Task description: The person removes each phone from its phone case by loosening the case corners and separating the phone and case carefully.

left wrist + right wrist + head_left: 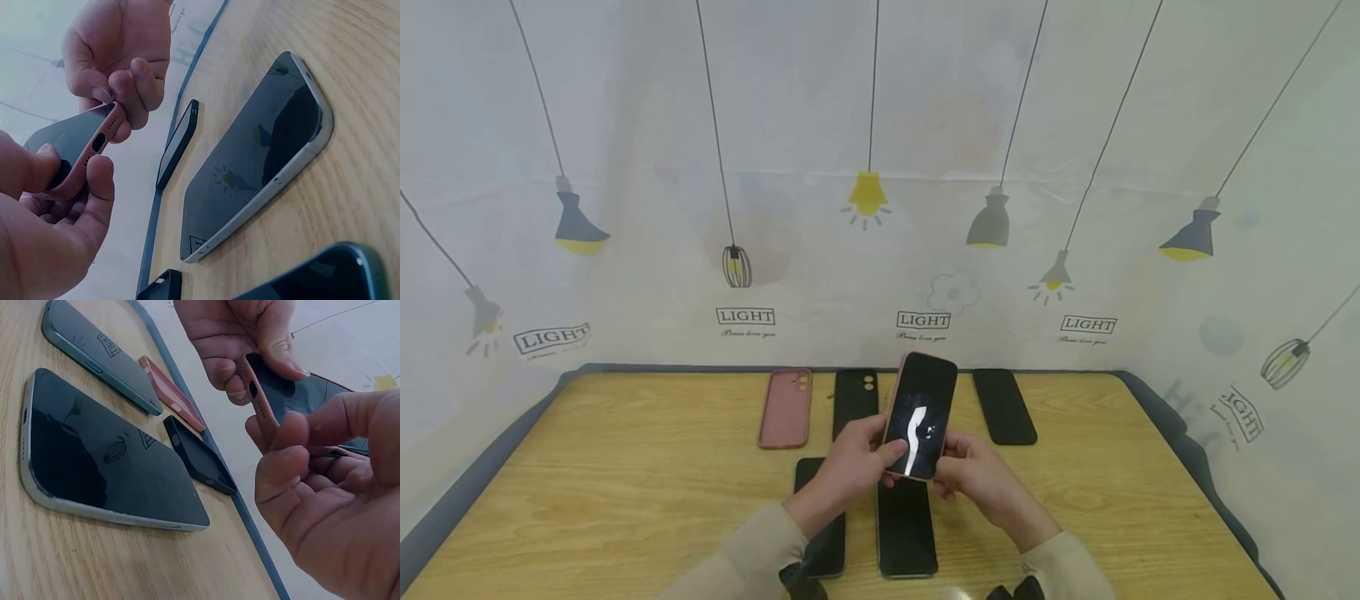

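A smartphone (922, 408) in a pink case is held up above the table, its dark screen showing a bright reflection. My left hand (856, 457) grips its lower left side, thumb lying on the screen near the bottom end. With thumb and fingers my right hand (981, 479) pinches the opposite lower corner. In the left wrist view, the pink case's bottom edge (99, 142) shows its port cutout and small holes. Beneath the hands lie two more phones: one with a silver-white frame (112, 456) and one with a green frame (103, 356). The held phone's back is hidden.
An empty pink phone case (786, 408) lies at the table's back, left of a partly covered black phone case (854, 400). A flat black phone-shaped item (1004, 406) lies at the back right. Behind the wooden table (647, 483) hangs a lamp-printed curtain (820, 100).
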Motion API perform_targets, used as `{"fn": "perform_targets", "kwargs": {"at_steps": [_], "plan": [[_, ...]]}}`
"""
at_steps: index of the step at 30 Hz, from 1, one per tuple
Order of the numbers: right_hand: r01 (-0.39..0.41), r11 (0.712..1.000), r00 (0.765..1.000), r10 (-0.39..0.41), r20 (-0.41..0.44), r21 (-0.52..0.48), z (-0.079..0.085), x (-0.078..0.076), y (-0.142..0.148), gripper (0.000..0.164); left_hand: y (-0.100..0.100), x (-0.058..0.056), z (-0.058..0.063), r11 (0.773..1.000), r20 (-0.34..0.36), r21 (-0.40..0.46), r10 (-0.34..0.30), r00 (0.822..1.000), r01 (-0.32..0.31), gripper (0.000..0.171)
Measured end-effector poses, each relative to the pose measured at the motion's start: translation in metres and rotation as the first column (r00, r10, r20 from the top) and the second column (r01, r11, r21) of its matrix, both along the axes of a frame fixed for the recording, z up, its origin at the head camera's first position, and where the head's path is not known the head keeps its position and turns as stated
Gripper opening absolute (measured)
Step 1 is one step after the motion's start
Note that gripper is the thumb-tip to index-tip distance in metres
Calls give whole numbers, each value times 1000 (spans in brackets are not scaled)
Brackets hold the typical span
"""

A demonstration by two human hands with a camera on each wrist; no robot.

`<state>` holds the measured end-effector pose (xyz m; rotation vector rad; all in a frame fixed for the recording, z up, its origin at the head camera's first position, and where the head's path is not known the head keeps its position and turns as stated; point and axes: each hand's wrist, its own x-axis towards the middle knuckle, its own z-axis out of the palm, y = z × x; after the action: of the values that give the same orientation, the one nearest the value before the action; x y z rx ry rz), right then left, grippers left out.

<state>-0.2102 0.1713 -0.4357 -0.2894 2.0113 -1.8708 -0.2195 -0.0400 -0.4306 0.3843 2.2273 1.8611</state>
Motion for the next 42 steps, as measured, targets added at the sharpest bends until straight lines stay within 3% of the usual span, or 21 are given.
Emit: {"fn": "perform_targets", "kwargs": {"at_steps": [8,15,26,33,38,42], "plan": [[0,1000,1000,0,23,-22,1,-1,3,34,0,-1,2,999,15,-22,-30,999,30,37],[-80,995,997,79,-17,-66,-1,0,6,37,-3,-3,3,999,41,-18,-29,999,30,22],[-118,984,993,116,-22,-132,-2,-4,6,33,-12,-6,7,979,100,160,-144,984,127,25],[-197,950,980,193,-40,-242,-9,-5,13,37,-15,-4,6,955,166,251,-204,965,159,29],[-161,963,985,144,-94,-218,-12,-4,11,30,-14,-4,6,958,179,255,-176,968,128,28],[-48,990,993,33,-116,-131,-11,-1,8,25,-14,-4,5,964,198,240,-161,967,111,29]]}}
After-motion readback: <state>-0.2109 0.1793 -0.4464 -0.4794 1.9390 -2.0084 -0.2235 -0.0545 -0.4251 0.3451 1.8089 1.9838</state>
